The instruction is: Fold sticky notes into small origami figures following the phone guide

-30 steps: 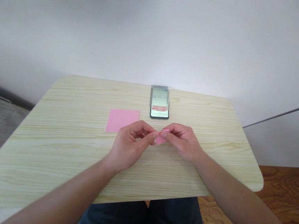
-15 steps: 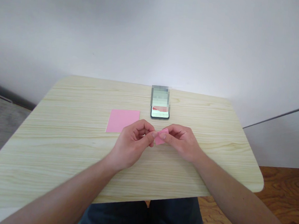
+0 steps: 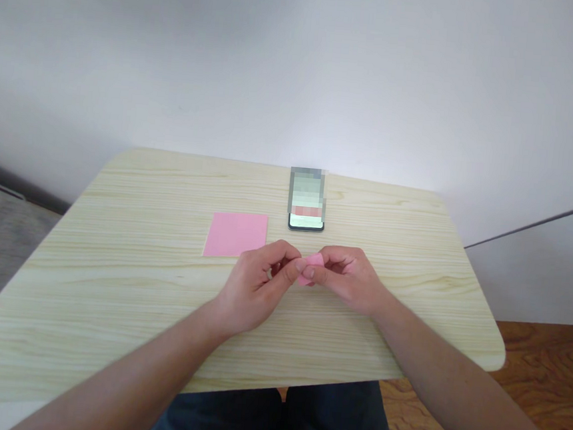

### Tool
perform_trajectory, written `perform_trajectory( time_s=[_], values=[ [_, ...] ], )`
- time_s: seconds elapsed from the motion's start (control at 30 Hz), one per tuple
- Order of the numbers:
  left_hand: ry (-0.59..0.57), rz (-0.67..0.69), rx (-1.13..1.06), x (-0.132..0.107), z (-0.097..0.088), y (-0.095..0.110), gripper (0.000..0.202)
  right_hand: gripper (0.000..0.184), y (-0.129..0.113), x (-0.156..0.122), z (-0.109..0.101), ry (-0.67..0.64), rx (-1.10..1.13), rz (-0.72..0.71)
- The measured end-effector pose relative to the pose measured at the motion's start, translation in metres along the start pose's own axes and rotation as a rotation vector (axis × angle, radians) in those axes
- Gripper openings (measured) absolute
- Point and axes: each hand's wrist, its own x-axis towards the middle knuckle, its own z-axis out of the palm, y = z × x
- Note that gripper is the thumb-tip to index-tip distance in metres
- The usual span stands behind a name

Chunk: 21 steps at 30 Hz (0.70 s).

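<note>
A small folded piece of pink paper (image 3: pixel 314 259) is pinched between both hands above the table. My left hand (image 3: pixel 260 283) grips its left side between thumb and forefinger. From the right, my right hand (image 3: pixel 348 277) holds the same piece, its thumb lying across the front. The fingers cover much of the paper, so its exact folds are hidden. A stack or sheet of square pink paper (image 3: pixel 237 232) lies flat just beyond my left hand, whose knuckles overlap its near edge in the view.
A phone (image 3: pixel 306 222) with a lit, partly blurred screen lies behind the hands. The pale wood-grain table (image 3: pixel 111 273) meets a white wall (image 3: pixel 299 69) at its far edge. My legs (image 3: pixel 278 422) are under the near edge.
Both hands have shifted slightly toward me with the folded paper. It now looks more tilted and more covered by the fingers. The phone and flat pink paper stay in place.
</note>
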Motion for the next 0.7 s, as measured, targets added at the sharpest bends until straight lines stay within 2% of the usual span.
perform_trajectory(
  time_s=[0.17,0.4,0.47,0.53,0.7],
  values=[
    [0.012,-0.022,-0.090,0.0013,-0.0012,-0.0001,0.026,0.025,-0.0025,-0.0003,-0.0017,-0.004,0.049,0.014],
    [0.036,-0.074,-0.432,0.0032,0.0031,0.0007,0.019,0.023,-0.0049,0.0008,-0.0026,0.025,0.051,-0.013],
    [0.046,-0.059,-0.463,0.0036,0.0039,0.0006,0.023,0.023,-0.0037,0.0015,-0.0012,0.018,0.084,-0.001],
    [0.060,-0.037,-0.445,0.0040,0.0038,-0.0002,0.018,0.022,-0.0024,0.0024,-0.0003,0.032,0.148,0.013],
    [0.075,-0.040,-0.440,0.0048,0.0022,-0.0034,0.009,0.041,-0.0021,0.0043,-0.0021,0.091,0.279,0.011]
  ],
)
